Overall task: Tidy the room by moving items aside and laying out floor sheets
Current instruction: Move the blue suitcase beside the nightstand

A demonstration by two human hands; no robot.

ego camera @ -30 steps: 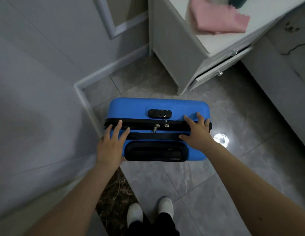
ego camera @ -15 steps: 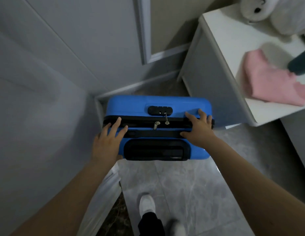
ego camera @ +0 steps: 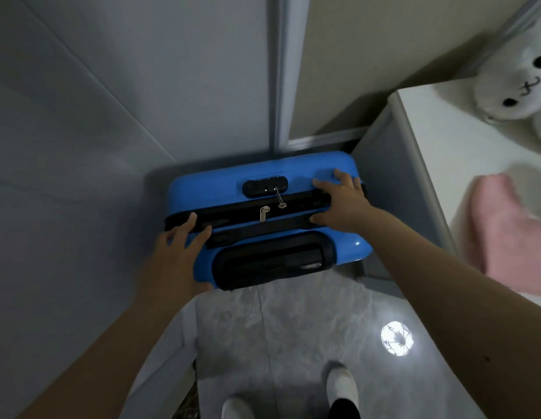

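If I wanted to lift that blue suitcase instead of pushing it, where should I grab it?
Probably the black strap handle running across the top of the blue suitcase, taken from above. The case stands upright with that handle facing up, between the left hand and the right hand, both resting on the top.

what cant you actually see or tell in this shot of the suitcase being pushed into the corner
Head view only:
- Suitcase: its wheels and lower body are hidden under its own top.
- Lock: digits too small and dark to read.
- Left hand: blurred; its thumb goes under the suitcase edge.
- Plush toy: cut off by the right edge.
- Pink cloth: cut off by the right edge.
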